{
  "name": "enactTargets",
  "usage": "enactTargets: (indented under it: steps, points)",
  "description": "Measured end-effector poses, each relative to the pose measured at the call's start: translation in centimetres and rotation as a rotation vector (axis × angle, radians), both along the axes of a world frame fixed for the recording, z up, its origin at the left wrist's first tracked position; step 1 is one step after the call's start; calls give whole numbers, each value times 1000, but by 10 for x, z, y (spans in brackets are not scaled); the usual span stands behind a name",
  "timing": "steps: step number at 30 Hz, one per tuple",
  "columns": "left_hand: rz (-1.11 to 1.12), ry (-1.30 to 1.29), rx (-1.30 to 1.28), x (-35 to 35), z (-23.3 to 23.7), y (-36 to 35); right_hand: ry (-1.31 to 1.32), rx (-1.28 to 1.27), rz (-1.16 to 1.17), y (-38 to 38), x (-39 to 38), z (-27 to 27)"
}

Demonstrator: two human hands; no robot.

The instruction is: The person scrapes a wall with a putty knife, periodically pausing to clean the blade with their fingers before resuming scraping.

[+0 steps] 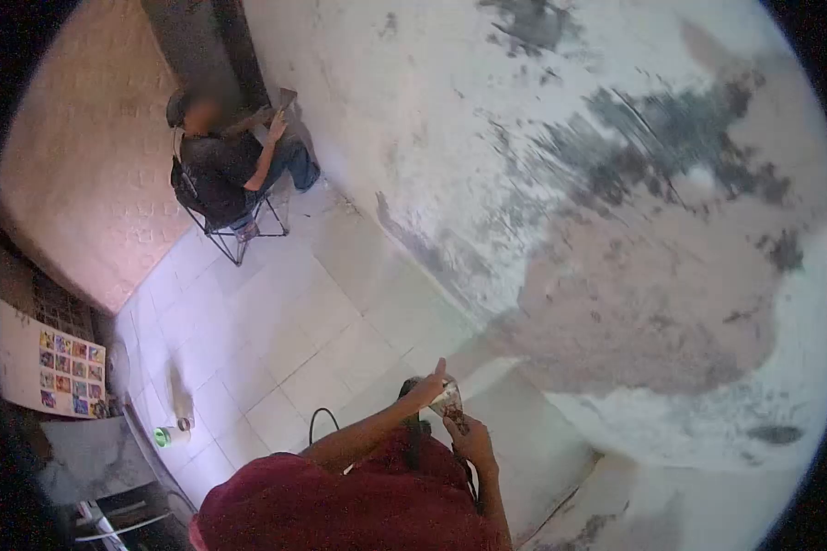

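Observation:
Low in the view, near my body, my right hand (474, 443) is closed around the brown handle of what looks like a putty knife (447, 399). Its pale, flared blade points up and away from me. My left hand (424, 389) lies against the blade's left side, with one finger stretched upward. The other fingers of that hand are small and partly hidden. My dark red shirt (340, 505) fills the bottom of the view.
Patchy wall (652, 294) with grey and brownish areas rises on the right. On a folding stool (239, 241) sits another person (220, 170), one hand raised with a flat tool. A green-ended container (163, 436) lies on the tiled floor (312, 321); a picture sheet (69, 372) is at left.

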State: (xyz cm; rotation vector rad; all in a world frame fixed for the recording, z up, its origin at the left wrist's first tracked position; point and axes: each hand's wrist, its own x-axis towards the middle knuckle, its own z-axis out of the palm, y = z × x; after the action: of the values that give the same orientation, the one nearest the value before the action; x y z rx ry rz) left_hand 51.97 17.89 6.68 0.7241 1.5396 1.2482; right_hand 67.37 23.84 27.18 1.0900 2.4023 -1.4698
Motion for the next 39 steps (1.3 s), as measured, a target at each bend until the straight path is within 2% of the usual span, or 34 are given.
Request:
enactTargets:
  steps: [1,2,4,5,6,8,9,10,12,13,14,16,17,18,19,21,22,24,25,27,28,29,30,31,32,33,34,36,38,39]
  points:
    - [-69,-13,20,4,-11,-5,3,-11,-16,-6,7,2]
    - [-165,-408,-19,0,-22,-9,33,-13,-26,-14,15,2]
    - [-252,-805,-76,8,-5,-22,65,-26,-41,-31,32,-3]
    - [-209,-339,-182,19,12,-28,54,-43,-62,-38,38,-11]
    - [-189,-101,-227,25,44,-36,43,-63,-80,-45,43,-16]
    - [-132,366,-355,36,113,-53,18,-132,-79,-56,40,8]
    - [-94,597,-409,37,130,-61,-13,-181,-68,-61,40,17]
    - [-96,597,-418,35,132,-70,-13,-190,-67,-67,40,12]
    - [-6,516,-221,25,135,-88,22,-92,63,-73,35,-2]
    - [10,523,-219,24,105,-97,29,-87,77,-77,31,0]
    - [151,763,-27,23,50,-107,79,-74,66,-81,25,2]
    - [304,1004,167,14,57,-117,133,-61,67,-88,13,10]
    - [285,1150,52,11,60,-124,103,-48,90,-91,6,15]
    - [262,1291,-66,10,83,-128,71,-35,109,-93,-1,18]
    - [269,1293,-62,8,101,-131,74,-28,113,-97,-6,14]
    - [396,1545,-166,1,121,-136,116,-102,103,-106,-16,0]
    - [400,1545,-161,-7,119,-141,118,-96,103,-109,-21,-2]
    - [548,1560,-122,-25,112,-157,15,-289,80,-115,-37,-5]
    - [548,1564,-112,-38,107,-167,22,-284,75,-118,-47,-10]
    - [571,1436,-249,-66,91,-197,431,-396,-80,-124,-69,-27]
    - [496,1337,-353,-88,75,-216,425,-341,-176,-123,-79,-31]
    - [486,1342,-340,-111,61,-234,416,-286,-274,-125,-89,-35]
    - [592,997,-390,-133,58,-250,518,-512,-535,-129,-102,-27]
    - [688,828,-407,-146,54,-267,611,-740,-799,-137,-114,-20]
    - [798,657,-415,-160,50,-283,600,-733,-814,-149,-124,-11]
    - [915,497,-418,-174,46,-300,788,-883,-932,-159,-134,-2]
    - [973,267,-264,-190,44,-321,990,-1027,-1041,-164,-145,4]
    - [1003,23,-116,-218,49,-355,969,-993,-1068,-182,-164,9]
    - [1083,-782,-86,-245,65,-391,957,-967,-1141,-205,-172,8]
    - [1044,-783,-121,-256,72,-404,918,-1000,-1100,-212,-174,6]
